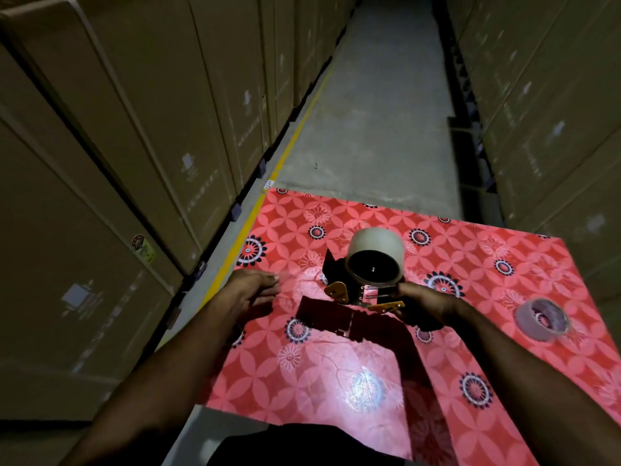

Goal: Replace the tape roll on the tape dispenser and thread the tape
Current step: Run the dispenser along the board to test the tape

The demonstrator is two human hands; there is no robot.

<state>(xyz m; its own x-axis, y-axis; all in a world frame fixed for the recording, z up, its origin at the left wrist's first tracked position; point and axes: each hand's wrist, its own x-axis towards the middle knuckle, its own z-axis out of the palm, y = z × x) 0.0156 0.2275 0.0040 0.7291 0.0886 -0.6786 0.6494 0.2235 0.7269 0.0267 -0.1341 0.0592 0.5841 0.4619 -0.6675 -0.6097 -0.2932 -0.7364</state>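
Note:
A black tape dispenser (339,275) with yellow parts is held just above the red flowered table (336,371). A full pale tape roll (376,245) sits on its hub, its open core facing me. My right hand (425,306) grips the dispenser at its handle end, by the spring and yellow plate. My left hand (253,292) hovers to the left of the dispenser, fingers together and pointing right; a faint clear strip seems to stretch from its fingertips toward the dispenser, but I cannot tell for sure. A second, thin, nearly used tape roll (542,319) lies on the table at the right.
Tall stacks of brown cardboard boxes (100,163) line both sides of a narrow concrete aisle (376,112). A yellow floor line (235,250) runs along the left stacks. The table's left edge is close to that line.

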